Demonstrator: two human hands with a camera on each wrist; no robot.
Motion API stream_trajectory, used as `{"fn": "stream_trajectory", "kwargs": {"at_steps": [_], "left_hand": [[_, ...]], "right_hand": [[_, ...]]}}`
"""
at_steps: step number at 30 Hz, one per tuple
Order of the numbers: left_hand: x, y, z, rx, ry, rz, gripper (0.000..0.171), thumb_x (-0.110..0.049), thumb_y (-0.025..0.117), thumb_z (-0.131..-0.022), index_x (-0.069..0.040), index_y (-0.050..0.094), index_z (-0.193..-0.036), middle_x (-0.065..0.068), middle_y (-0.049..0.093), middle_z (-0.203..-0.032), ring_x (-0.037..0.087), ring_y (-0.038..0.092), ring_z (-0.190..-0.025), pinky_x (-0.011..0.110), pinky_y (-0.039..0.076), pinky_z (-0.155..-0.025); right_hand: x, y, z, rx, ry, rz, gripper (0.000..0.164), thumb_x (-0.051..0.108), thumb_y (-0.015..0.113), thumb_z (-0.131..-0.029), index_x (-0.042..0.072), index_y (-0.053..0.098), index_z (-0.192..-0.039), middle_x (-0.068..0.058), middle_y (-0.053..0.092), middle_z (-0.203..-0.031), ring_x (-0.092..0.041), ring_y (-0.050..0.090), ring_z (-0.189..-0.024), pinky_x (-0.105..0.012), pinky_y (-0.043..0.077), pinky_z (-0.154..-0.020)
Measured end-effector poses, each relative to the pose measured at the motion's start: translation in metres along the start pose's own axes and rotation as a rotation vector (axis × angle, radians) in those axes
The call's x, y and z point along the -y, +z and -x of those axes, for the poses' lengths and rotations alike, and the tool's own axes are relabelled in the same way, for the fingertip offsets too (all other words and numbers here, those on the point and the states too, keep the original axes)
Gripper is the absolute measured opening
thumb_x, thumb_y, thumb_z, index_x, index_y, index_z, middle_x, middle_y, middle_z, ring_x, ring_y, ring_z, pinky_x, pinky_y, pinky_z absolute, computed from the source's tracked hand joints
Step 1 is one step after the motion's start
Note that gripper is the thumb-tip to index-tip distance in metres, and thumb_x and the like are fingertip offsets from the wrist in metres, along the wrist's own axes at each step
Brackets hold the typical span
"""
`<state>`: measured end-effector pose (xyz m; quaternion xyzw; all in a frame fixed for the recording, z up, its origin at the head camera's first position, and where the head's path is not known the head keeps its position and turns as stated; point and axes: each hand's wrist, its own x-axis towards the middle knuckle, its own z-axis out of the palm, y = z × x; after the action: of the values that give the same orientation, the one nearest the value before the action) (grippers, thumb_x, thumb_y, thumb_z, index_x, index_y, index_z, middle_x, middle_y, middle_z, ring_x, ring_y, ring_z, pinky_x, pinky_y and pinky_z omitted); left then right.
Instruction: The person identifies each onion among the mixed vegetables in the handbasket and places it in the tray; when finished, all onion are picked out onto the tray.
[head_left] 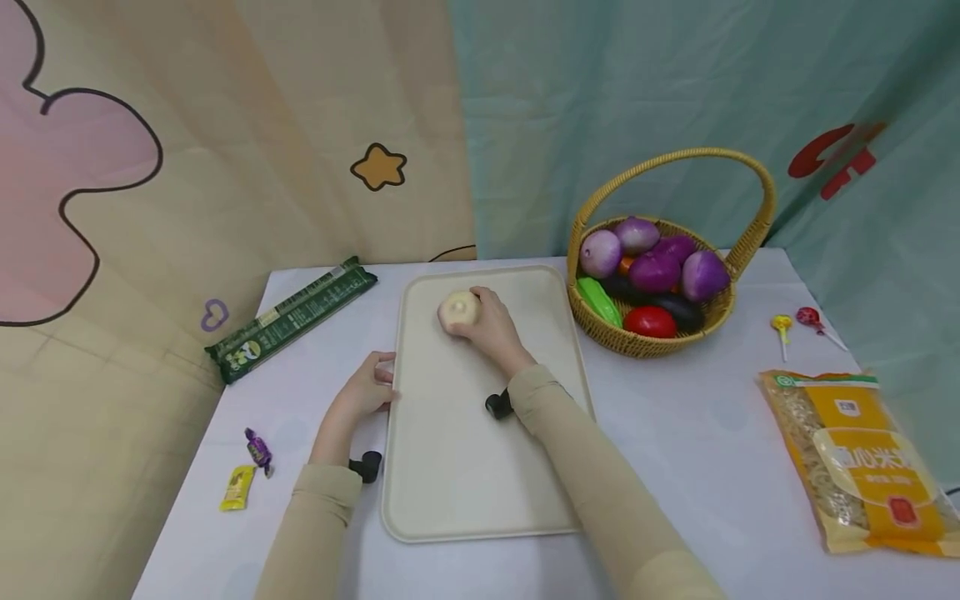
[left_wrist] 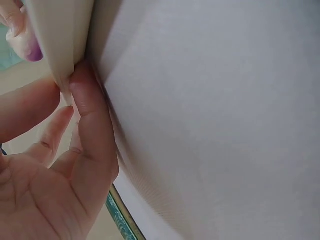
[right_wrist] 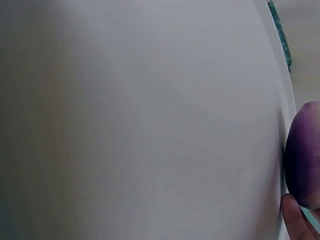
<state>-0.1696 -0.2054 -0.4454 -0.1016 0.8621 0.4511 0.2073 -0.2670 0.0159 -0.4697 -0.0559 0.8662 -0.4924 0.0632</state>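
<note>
The turnip (head_left: 459, 310) looks firm, smooth and perhaps light, likely a little slippery, so best held round its widest part. It is at the tray's (head_left: 480, 467) far end; the right hand's (head_left: 497, 335) thumb and fingers curl round its right side. Whether it touches the tray is hard to tell. The left hand (head_left: 367, 387) pinches the tray's left rim.

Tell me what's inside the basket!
The basket holds round purplish vegetables, a long green one, a round red one, something dark and bits of orange. Whatever lies underneath them is covered, so I can't tell.

The right wrist view dims toward its left
</note>
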Motion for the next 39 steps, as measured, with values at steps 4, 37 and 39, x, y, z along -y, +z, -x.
{"fn": "stream_trajectory", "kwargs": {"at_steps": [4,37,39], "left_hand": [[-0.001,0.000,0.001,-0.006,-0.012,0.002,0.069,0.007,0.059,-0.089,-0.005,0.030,-0.151,0.024,0.051,-0.120,0.024,0.061,-0.089,0.030,0.057,-0.074],[0.003,-0.003,0.003,0.024,-0.021,0.099,0.068,0.001,0.060,-0.091,-0.003,0.030,-0.152,0.022,0.054,-0.118,0.018,0.061,-0.090,0.031,0.058,-0.075],[0.003,-0.002,0.003,0.022,-0.026,0.104,0.067,0.002,0.060,-0.091,-0.004,0.030,-0.151,0.021,0.054,-0.117,0.018,0.061,-0.089,0.030,0.057,-0.075]], "right_hand": [[0.001,-0.001,0.000,0.022,-0.001,0.007,0.087,0.035,0.079,-0.084,0.005,0.032,-0.152,-0.017,0.040,-0.151,-0.033,0.039,-0.140,-0.046,0.033,-0.116],[-0.034,-0.217,0.074,-0.530,0.074,0.093,0.057,0.035,0.069,-0.091,0.005,0.053,-0.137,-0.019,0.049,-0.139,-0.034,0.045,-0.129,-0.048,0.040,-0.110],[-0.038,-0.223,0.074,-0.535,0.103,0.105,0.060,0.036,0.069,-0.091,0.006,0.051,-0.140,-0.019,0.045,-0.143,-0.035,0.041,-0.133,-0.050,0.033,-0.115]]}}
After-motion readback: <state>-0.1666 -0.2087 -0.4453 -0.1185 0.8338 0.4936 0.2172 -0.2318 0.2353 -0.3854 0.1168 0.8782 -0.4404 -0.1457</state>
